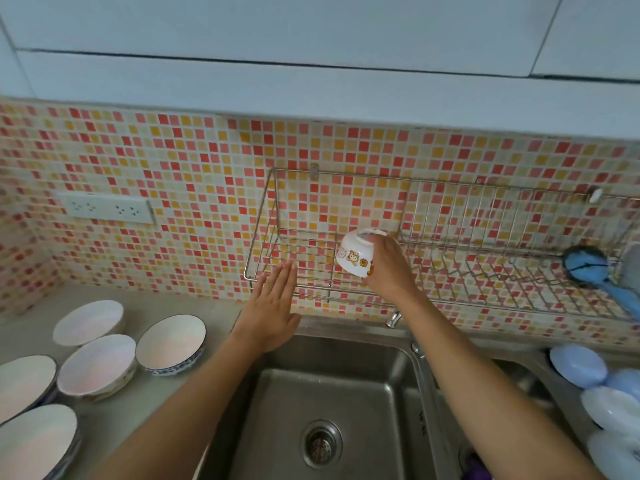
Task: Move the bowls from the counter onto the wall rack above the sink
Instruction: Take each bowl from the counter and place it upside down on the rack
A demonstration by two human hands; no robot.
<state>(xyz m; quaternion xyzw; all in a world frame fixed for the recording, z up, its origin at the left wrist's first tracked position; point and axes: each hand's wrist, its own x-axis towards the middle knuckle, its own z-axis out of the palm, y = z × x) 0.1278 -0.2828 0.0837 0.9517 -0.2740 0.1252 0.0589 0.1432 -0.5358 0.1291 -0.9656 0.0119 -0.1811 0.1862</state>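
Stainless wire wall rack (298,252), fixed to the red, orange and cream mosaic tile wall (173,174) above the steel sink (332,386); flat grid section at its left end, upright plate slots to the right.

Item, small white bowl (355,259) with cartoon animal prints: held upside down and tilted, rim toward the rack floor, over the flat grid section. Whether the rim already touches the wire cannot be told.

Right hand (389,271): fingers (379,245) curled round the bowl's base and far side, closed on it, palm over the top.

Left hand (272,306): flat, fingers (282,277) straight and pressed together, holding nothing; fingertips lie at the front edge of the rack, contact with the wire uncertain.

Grey desk (156,303), left of the sink: five white bowls, all upright. One white bowl with blue patterned rim (171,344) stands nearest the sink; a pale stacked bowl (97,368) just beside it; another white bowl (88,322) behind; two larger dark-rimmed bowls (26,386) at the left edge, partly cut off.

Other fittings: white double socket (107,207) on the tile; blue scrubbing brush (588,268) lying in the right part of the rack; pale blue and white dishes (588,372) at the sink's right side; a tap spout (393,320) just under the right wrist.
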